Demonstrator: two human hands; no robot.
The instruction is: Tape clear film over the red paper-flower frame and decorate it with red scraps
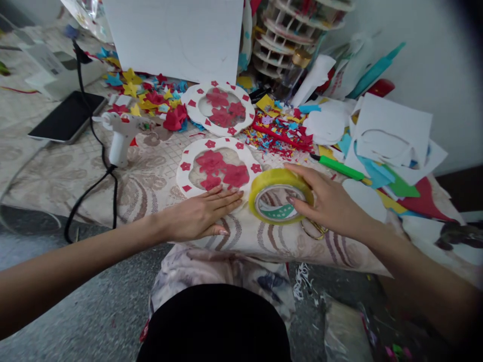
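My left hand (pixel 206 212) lies flat, fingers stretched out, on the lower edge of a white scalloped paper frame (pixel 183 179) with red cut-outs. Red paper flowers (pixel 236 175) show in the frame's clear window. My right hand (pixel 324 198) grips a roll of clear yellowish tape (pixel 256 193), thumb at its inner ring and fingers over the outside. The roll is at the frame's right edge. Behind lies a second, similar white frame (pixel 193 113) with red flowers. Partly hidden under my right hand are the gold handles of scissors (pixel 315 230).
A white glue gun (pixel 119 143) with a black cord stands at left, near a phone (pixel 68 118). Paper stars (pixel 132 78) and confetti scraps (pixel 279 133) lie behind. At right are a green cutter (pixel 341 167) and white paper sheets (pixel 392 123).
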